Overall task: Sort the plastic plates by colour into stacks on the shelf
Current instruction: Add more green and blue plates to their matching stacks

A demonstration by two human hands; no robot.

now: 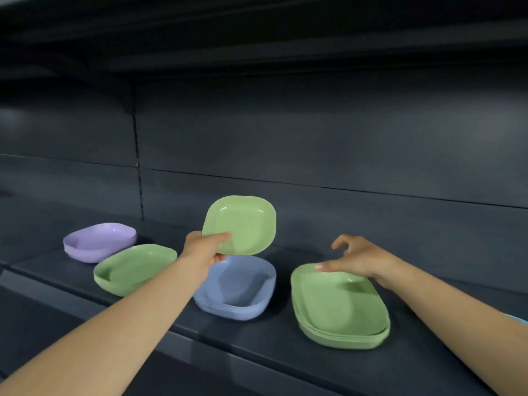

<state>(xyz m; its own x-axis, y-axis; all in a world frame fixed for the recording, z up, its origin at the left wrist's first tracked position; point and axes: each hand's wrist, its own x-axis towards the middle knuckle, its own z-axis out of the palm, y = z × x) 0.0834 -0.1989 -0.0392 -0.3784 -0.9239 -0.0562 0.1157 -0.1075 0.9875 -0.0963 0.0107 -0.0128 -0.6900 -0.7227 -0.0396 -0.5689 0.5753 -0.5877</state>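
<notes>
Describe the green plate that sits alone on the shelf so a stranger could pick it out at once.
On the dark shelf, look left of the blue stack, just in front of the purple plate. The lone green plate rests there, untouched. Unlike the green plate pinched in the left hand or the green stack at right, it sits alone.

My two forearms (120, 318) are bare to the frame's edge; a light blue sleeve edge (518, 319) shows at three o'clock.

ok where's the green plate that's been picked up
In the head view the lifted green plate is at centre, held by the left hand in the air above the blue plate stack, left of the green plate stack.
</notes>
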